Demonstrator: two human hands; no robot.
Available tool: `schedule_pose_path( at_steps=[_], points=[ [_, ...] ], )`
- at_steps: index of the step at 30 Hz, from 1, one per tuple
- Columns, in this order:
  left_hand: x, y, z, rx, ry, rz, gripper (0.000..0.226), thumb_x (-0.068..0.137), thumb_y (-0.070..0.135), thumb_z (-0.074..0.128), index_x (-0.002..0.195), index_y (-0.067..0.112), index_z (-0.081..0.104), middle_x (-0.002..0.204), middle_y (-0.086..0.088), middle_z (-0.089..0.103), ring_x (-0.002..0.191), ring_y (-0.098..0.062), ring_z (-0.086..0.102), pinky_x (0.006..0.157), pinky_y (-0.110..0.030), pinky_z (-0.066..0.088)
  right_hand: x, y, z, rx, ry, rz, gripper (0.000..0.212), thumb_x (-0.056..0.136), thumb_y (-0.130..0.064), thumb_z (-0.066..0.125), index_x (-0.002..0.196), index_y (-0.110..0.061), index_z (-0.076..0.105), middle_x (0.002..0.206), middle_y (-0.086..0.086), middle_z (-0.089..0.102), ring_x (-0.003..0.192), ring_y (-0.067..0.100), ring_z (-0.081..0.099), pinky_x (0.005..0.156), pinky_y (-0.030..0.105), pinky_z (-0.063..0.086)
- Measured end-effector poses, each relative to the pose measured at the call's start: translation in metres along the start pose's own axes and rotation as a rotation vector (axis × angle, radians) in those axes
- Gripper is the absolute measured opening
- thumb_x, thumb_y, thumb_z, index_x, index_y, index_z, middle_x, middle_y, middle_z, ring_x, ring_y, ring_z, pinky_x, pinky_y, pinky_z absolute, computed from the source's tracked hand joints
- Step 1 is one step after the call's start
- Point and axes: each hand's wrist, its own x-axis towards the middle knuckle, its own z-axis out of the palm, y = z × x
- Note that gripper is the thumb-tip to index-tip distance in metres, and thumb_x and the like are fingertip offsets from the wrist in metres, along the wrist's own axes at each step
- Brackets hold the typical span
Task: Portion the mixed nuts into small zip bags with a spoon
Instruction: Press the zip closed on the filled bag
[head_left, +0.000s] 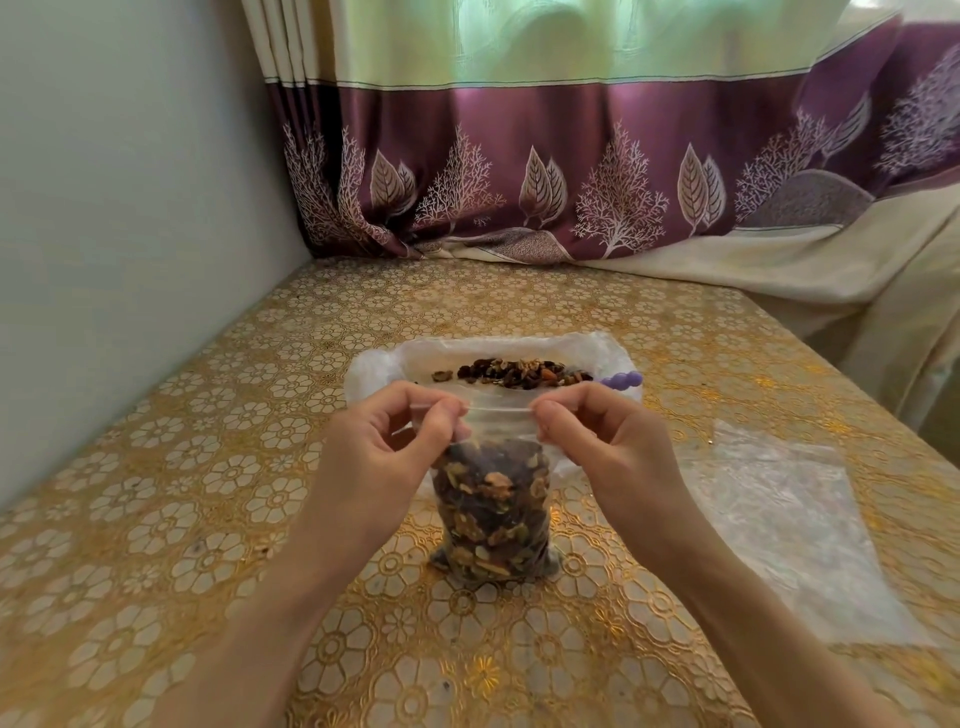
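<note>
A small clear zip bag (493, 514) full of mixed nuts stands upright on the table in front of me. My left hand (395, 441) pinches the left end of its zip strip. My right hand (597, 441) pinches the right end, and the strip is stretched straight between them. Behind the bag lies a larger white plastic bag (374, 369), opened out, with a low heap of mixed nuts (519, 373) on it. A purple spoon handle (621, 379) sticks out of that bag to the right; the spoon's bowl is hidden.
The table (182, 493) carries a gold floral cover. Flat clear zip bags (779, 519) lie in a pile at the right. A white wall borders the left side, a purple and cream curtain (571, 182) hangs along the back, and cream cloth drapes at the right.
</note>
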Motion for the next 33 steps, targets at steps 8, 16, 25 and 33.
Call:
schedule_pose_path(
  at_steps=[8,16,25,33],
  points=[
    [0.0014,-0.0015,-0.002,-0.028,-0.034,-0.016,0.007,0.082,0.021,0.061,0.082,0.019,0.068,0.07,0.005,0.07,0.065,-0.002,0.064,0.06,-0.009,0.048,0.0006,-0.0005,-0.0001,0.007,-0.045,0.001,0.013,0.088,-0.014,0.061,0.081,-0.021,0.068,0.068,-0.011,0.065,0.067,0.015,0.055,0.062,0.027,0.044],
    [-0.0001,0.0041,-0.0018,0.045,-0.037,0.008,0.022,0.062,0.05,0.064,0.077,0.036,0.07,0.076,0.003,0.07,0.07,-0.024,0.064,0.065,-0.042,0.055,-0.0012,-0.0044,0.0022,-0.031,-0.059,-0.017,0.01,0.086,-0.012,0.063,0.08,-0.019,0.067,0.077,0.008,0.066,0.074,0.032,0.06,0.07,0.042,0.051],
    [-0.0004,0.0048,-0.0017,0.057,-0.08,0.033,0.014,0.076,0.023,0.067,0.085,0.034,0.072,0.076,0.008,0.072,0.075,-0.011,0.068,0.069,-0.025,0.057,-0.0011,-0.0069,0.0013,-0.09,-0.102,-0.038,0.014,0.088,-0.011,0.061,0.082,-0.021,0.068,0.066,-0.017,0.064,0.056,0.022,0.054,0.055,0.035,0.045],
    [-0.0028,0.0071,0.0058,0.113,-0.036,0.101,0.019,0.077,0.011,0.07,0.074,0.029,0.068,0.073,0.021,0.07,0.07,0.004,0.065,0.06,-0.005,0.046,-0.0011,-0.007,0.0047,-0.121,-0.113,-0.079,0.009,0.086,-0.009,0.064,0.08,-0.015,0.067,0.057,-0.023,0.06,0.054,-0.006,0.055,0.053,0.007,0.039]
  ],
)
